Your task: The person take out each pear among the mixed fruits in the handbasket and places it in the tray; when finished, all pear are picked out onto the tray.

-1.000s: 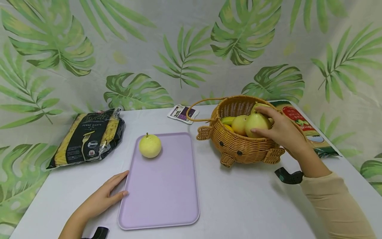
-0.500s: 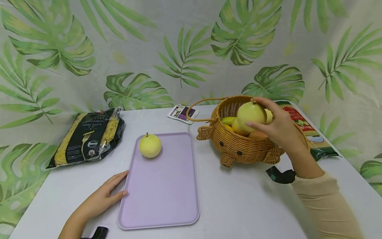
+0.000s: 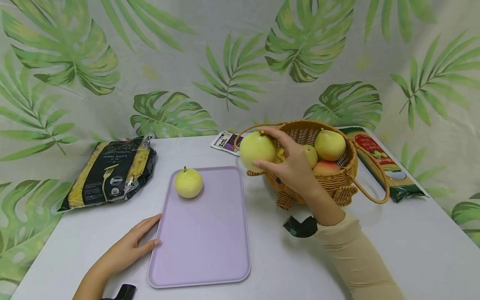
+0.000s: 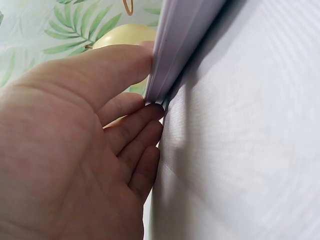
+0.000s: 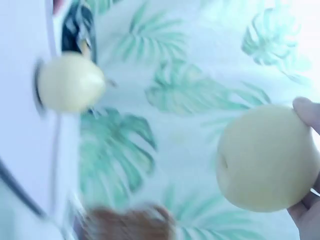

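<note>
My right hand (image 3: 290, 164) grips a pale yellow-green pear (image 3: 255, 150) between thumb and fingers, held up beside the left side of a wicker basket (image 3: 346, 177). The right wrist view shows this pear (image 5: 265, 160) with fingertips on its side. Another pear (image 3: 188, 183) sits stem up near the far left corner of a lilac tray (image 3: 210, 233). At the tray's left edge rests my left hand (image 3: 129, 248), fingers extended; up close, its thumb and fingertips touch the tray rim (image 4: 170, 45). Inside the basket lie a further pear (image 3: 330, 145) and a reddish fruit (image 3: 326, 167).
A black bag of penne (image 3: 110, 175) lies at the left. Behind the tray is a small white and purple packet (image 3: 226, 142), partly hidden by the raised pear. A green and red package (image 3: 382, 162) lies right of the basket, whose handle (image 3: 378, 200) hangs out.
My right hand has lifted the pear out of the basket and carried it left, past the basket's rim. The left hand and the tray have stayed in place.
</note>
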Demonstrator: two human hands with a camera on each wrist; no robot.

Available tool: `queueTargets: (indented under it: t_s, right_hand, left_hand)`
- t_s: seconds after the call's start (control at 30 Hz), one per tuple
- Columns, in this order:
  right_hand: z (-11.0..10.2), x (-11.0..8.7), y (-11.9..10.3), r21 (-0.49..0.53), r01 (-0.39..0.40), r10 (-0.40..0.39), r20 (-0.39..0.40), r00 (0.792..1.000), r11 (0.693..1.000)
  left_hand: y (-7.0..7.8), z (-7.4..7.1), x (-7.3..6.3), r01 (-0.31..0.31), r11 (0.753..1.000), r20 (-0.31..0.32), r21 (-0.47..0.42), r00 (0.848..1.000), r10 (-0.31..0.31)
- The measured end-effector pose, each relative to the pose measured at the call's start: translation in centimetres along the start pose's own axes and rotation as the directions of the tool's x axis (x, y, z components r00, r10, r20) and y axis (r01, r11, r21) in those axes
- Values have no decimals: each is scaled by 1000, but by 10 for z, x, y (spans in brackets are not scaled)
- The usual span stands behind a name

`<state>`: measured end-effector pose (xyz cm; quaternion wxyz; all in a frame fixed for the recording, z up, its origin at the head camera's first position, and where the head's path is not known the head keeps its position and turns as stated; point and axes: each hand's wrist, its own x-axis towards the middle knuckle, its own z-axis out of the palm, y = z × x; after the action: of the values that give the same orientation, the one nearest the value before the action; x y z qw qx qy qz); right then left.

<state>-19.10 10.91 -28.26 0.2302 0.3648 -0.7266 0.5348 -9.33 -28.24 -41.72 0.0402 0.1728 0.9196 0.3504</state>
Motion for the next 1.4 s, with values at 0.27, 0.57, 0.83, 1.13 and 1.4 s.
queueTargets:
  t_s: [0.27, 0.57, 0.83, 1.13, 1.4]
  right_hand:
    - [72, -5, 30, 24, -138, 137, 19, 990, 990]
    - [117, -20, 66, -46, -328, 331, 109, 937, 943]
    - [126, -25, 83, -48, -417, 419, 143, 897, 908]
    - [126, -29, 93, -46, -431, 431, 201, 880, 901]
    - [126, -26, 97, -36, -438, 433, 254, 865, 898]
  left_hand:
    - [-1, -1, 1, 18, 1000, 3, 4, 1000, -18]
    - [-1, 1, 2, -35, 999, -11, -15, 999, 35]
    - [-2, 1, 1, -44, 999, -20, -9, 999, 44]
    - [-2, 1, 2, 16, 1000, 8, -4, 1000, -16]
    - [-2, 0, 2, 25, 1000, 10, 4, 1000, -25]
